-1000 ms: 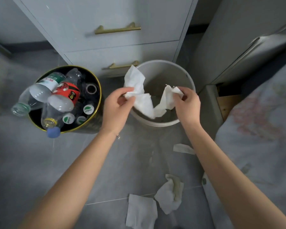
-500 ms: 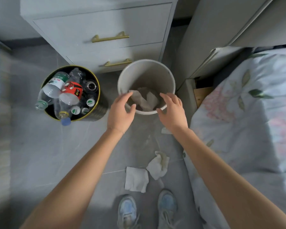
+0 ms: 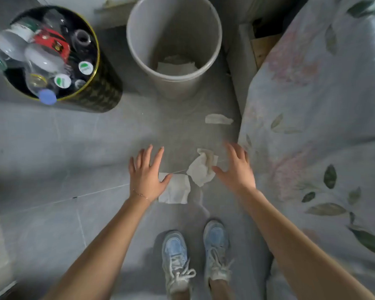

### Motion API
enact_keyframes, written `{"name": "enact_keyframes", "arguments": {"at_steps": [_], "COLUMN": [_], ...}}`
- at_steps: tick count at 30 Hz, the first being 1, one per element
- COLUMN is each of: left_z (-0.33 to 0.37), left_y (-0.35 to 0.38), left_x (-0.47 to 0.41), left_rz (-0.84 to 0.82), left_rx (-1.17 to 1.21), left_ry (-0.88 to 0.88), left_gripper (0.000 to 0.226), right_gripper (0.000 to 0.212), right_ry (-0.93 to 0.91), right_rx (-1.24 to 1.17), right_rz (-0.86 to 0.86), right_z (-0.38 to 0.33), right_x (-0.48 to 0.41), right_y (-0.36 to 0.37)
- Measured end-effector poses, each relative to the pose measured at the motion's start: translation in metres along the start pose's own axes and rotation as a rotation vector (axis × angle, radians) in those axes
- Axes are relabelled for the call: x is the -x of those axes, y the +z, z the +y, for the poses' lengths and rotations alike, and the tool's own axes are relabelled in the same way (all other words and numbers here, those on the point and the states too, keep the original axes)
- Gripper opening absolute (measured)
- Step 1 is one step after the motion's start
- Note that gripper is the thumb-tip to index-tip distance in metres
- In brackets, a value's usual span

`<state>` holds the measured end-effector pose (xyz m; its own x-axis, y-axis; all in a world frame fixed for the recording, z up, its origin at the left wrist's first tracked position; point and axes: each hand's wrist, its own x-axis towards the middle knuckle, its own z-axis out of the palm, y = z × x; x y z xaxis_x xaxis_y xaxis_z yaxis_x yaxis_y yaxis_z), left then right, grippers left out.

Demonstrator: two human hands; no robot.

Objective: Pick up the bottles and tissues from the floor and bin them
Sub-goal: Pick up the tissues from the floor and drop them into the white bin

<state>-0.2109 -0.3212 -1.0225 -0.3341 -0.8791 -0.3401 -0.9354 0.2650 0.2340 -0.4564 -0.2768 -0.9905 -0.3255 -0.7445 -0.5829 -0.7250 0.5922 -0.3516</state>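
Three white tissues lie on the grey floor: a flat square tissue (image 3: pixel 178 189), a crumpled tissue (image 3: pixel 200 169) and a small scrap (image 3: pixel 218 119) near the bed. My left hand (image 3: pixel 146 174) hovers open, its thumb over the flat tissue's left edge. My right hand (image 3: pixel 236 169) is open just right of the crumpled tissue. The white bin (image 3: pixel 173 81) stands ahead with tissues at its bottom. A black gold-rimmed bin (image 3: pixel 102 92) at the upper left holds several plastic bottles (image 3: pixel 41 59).
A bed with a floral cover (image 3: pixel 323 126) fills the right side. My two sneakers (image 3: pixel 195 252) stand on the floor tiles (image 3: pixel 52 148) below the tissues. A drawer unit's base shows at the top edge.
Both hands dropped their tissues into the white bin, then drew back and down toward the tissues on the floor. The view tilted downward.
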Motion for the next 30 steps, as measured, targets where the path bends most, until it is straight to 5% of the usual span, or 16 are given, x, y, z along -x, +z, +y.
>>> {"name": "enact_keyframes", "arguments": {"at_steps": [7, 16, 24, 30], "left_z": [-0.031, -0.024, -0.01, 0.008], "left_y": [0.122, 0.22, 0.206, 0.111], "left_x": [0.034, 0.02, 0.019, 0.03], "left_rz": [-0.226, -0.024, -0.063, 0.064], "left_rx": [-0.013, 0.129, 0.21, 0.415], "left_ry": [-0.162, -0.243, -0.241, -0.342], "left_gripper": [0.087, 0.087, 0.028, 0.009], "right_gripper": [0.069, 0.1, 0.033, 0.023], "right_ry": [0.242, 0.356, 0.304, 0.291], "right_rx": [-0.338, -0.325, -0.472, -0.45], "right_rz": [0.021, 0.189, 0.287, 0.165], "right_z": [0.049, 0.064, 0.068, 0.028], "right_x": [-0.021, -0.064, -0.069, -0.027], "right_y": [0.125, 0.215, 0.209, 0.133]}}
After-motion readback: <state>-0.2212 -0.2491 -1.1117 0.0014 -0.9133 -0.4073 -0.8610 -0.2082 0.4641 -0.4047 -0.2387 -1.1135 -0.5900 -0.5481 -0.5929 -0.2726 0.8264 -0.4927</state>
